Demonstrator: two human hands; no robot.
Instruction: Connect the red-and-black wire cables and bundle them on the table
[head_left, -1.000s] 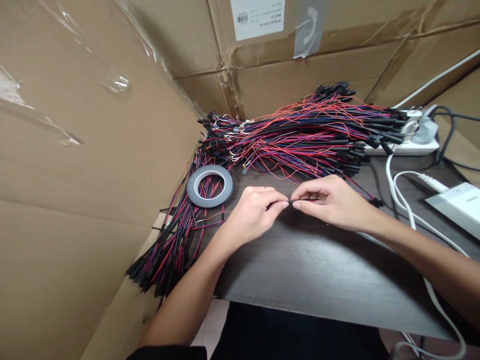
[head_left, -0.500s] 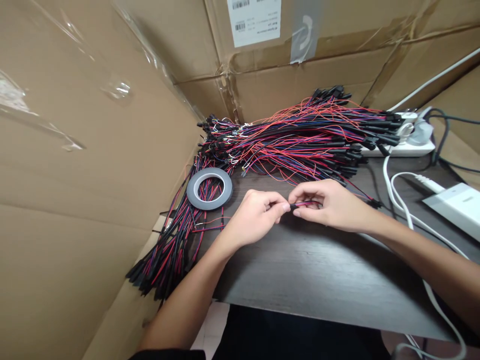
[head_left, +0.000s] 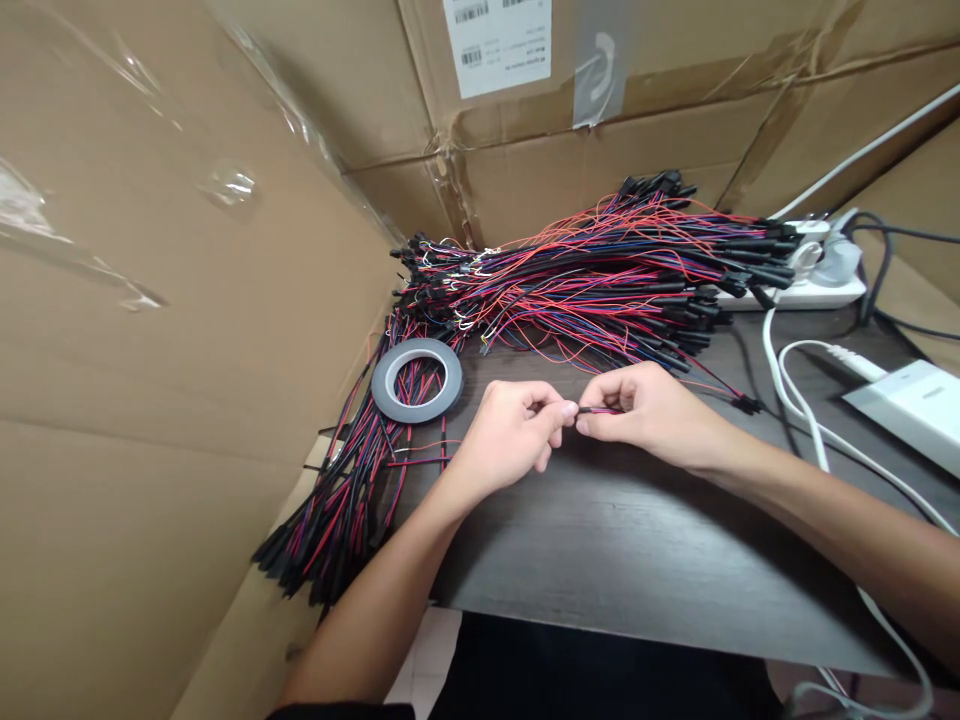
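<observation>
Above the dark tabletop, my left hand (head_left: 517,430) and my right hand (head_left: 641,412) meet fingertip to fingertip. Between them runs a wire harness (head_left: 600,409) with red and dark wires and a short black wrapped part, pinched by both hands. My fingers cover most of that black part. Left of my left hand, a roll of grey tape (head_left: 380,385) lies on a bundle of wire harnesses (head_left: 360,470) that spreads toward the left edge. Behind my hands is a larger pile of wire harnesses (head_left: 570,275) with black connectors.
Cardboard boxes (head_left: 637,160) wall off the back and left. At the right are a white power strip (head_left: 832,292), a white adapter box (head_left: 911,410) and white cables (head_left: 787,385). The front edge of the tabletop (head_left: 600,560) runs close to my body.
Both hands still pinch the harness at nearly the same spot. Less of its black part shows between my fingertips. The view has shifted slightly.
</observation>
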